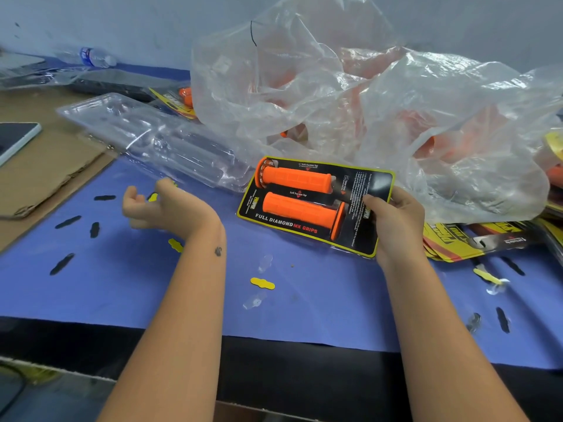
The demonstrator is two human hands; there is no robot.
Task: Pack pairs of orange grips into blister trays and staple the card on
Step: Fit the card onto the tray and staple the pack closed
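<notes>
Head view shows the right hand (pixel 393 220) gripping one short end of a packed blister pack (pixel 313 205), fingers curled over the card's edge and thumb on top, the pack tilted slightly above the blue table cover (pixel 152 300). Two orange grips (pixel 297 178) lie side by side in it, flanges at opposite ends, over the black and yellow card. Whether staples are already in the card is too fine to make out. The left hand (pixel 158 208) hovers apart over the cover, fingers loosely curled; it seems to hold nothing, though a small yellow scrap shows just beside its fingers.

Beyond the left hand lies a stack of empty clear blister trays (pixel 146 135), and another finished-looking pack (pixel 179 100) peeks out behind it. A big crumpled plastic bag (pixel 365 102) behind the held pack shows more loose orange grips through its film. A pile of printed cards (pixel 457 239) sits just right of the right hand. Punched-out black and yellow slugs (pixel 262 283) scatter across the cover.

By this reckoning one pair is seated and carded, perhaps ready for stapling or setting aside; the trays, cards and bagged grips suggest many packs remain.
</notes>
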